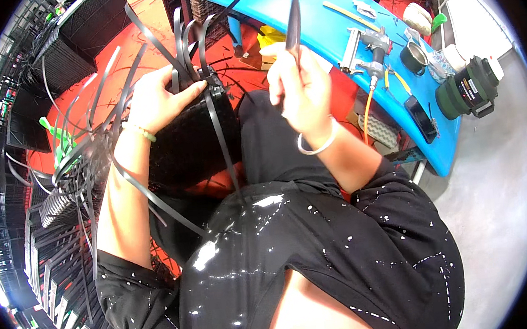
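A black woven basket (190,142) rests on my lap, with several loose black plastic strips (185,41) sticking up from its top edge. My left hand (159,98) presses on the basket's upper rim among the strips; a green bead bracelet is on that wrist. My right hand (298,87), with a silver bangle on the wrist, is closed around one black strip (293,26) and holds it upright above the basket's right side. More strips trail down over my left forearm.
A blue table (302,22) stands at upper right with a pneumatic stapler (369,51), metal cup (415,57), phone (421,118), dark green jug (468,89) and small tools. Stacked black woven panels (51,63) and loose strips lie on the red floor at left.
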`<move>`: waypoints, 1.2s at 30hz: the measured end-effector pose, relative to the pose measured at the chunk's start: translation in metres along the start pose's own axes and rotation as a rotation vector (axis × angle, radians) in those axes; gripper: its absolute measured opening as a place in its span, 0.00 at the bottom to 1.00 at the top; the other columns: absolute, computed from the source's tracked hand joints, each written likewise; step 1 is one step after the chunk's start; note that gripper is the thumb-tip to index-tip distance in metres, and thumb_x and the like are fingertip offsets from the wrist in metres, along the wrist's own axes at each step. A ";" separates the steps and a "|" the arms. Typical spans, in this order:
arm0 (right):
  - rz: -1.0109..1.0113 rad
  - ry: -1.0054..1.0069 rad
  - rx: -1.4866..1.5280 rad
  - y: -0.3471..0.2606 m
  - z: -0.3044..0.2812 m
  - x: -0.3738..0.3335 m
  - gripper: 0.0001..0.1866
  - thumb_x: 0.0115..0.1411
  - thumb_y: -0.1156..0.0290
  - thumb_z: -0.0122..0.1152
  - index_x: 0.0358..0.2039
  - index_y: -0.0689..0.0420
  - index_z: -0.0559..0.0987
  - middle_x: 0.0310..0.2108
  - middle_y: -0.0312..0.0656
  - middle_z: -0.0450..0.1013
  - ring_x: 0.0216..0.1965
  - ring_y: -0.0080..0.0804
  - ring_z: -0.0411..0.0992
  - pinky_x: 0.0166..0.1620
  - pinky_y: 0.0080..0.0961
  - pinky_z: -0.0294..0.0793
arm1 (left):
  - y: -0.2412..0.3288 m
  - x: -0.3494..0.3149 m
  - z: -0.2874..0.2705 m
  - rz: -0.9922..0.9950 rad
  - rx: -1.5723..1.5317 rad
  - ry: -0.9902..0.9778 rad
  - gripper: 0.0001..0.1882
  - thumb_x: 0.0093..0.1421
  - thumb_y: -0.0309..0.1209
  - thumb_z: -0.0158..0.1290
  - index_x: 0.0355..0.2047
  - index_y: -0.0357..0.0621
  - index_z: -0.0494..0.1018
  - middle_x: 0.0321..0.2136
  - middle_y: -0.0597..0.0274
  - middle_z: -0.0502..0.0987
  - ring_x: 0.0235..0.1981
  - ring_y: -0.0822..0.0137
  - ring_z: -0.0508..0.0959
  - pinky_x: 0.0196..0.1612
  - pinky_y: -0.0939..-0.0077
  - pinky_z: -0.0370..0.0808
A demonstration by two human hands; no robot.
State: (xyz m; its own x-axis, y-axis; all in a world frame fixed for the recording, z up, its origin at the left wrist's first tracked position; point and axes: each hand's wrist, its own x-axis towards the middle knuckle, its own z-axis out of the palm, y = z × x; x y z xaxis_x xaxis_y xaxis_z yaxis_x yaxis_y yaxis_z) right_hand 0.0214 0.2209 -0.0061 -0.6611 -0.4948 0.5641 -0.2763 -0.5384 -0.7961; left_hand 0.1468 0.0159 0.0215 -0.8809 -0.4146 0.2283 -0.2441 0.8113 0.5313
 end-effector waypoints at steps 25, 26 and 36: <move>1.221 -0.357 -0.076 -0.064 0.004 -0.008 0.19 0.69 0.65 0.49 0.53 0.66 0.71 0.23 0.36 0.70 0.11 0.17 0.62 0.14 0.14 0.61 | 0.003 -0.002 0.012 0.210 -0.091 0.071 0.19 0.53 0.41 0.64 0.34 0.36 0.77 0.24 0.49 0.79 0.25 0.54 0.79 0.31 0.67 0.73; 1.224 -0.358 -0.089 -0.065 0.002 -0.006 0.19 0.69 0.65 0.49 0.53 0.66 0.71 0.23 0.36 0.70 0.11 0.17 0.62 0.14 0.14 0.62 | 0.002 -0.001 0.016 0.227 -0.086 0.088 0.18 0.53 0.40 0.64 0.34 0.36 0.77 0.24 0.48 0.79 0.25 0.53 0.79 0.31 0.67 0.73; 1.303 -0.351 -0.273 -0.084 0.008 0.016 0.16 0.67 0.70 0.48 0.50 0.67 0.71 0.20 0.37 0.69 0.11 0.19 0.61 0.13 0.15 0.62 | 0.015 0.004 0.023 0.192 0.038 0.108 0.20 0.50 0.45 0.61 0.38 0.44 0.80 0.30 0.49 0.81 0.35 0.51 0.81 0.39 0.61 0.77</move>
State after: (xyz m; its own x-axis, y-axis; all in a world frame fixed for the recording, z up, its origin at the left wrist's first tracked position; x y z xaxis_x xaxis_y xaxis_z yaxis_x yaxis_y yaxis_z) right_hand 0.0389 0.2526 0.0713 -0.3478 -0.7005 -0.6232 0.2476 0.5725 -0.7817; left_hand 0.1306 0.0361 0.0120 -0.8645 -0.2915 0.4095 -0.0933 0.8936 0.4391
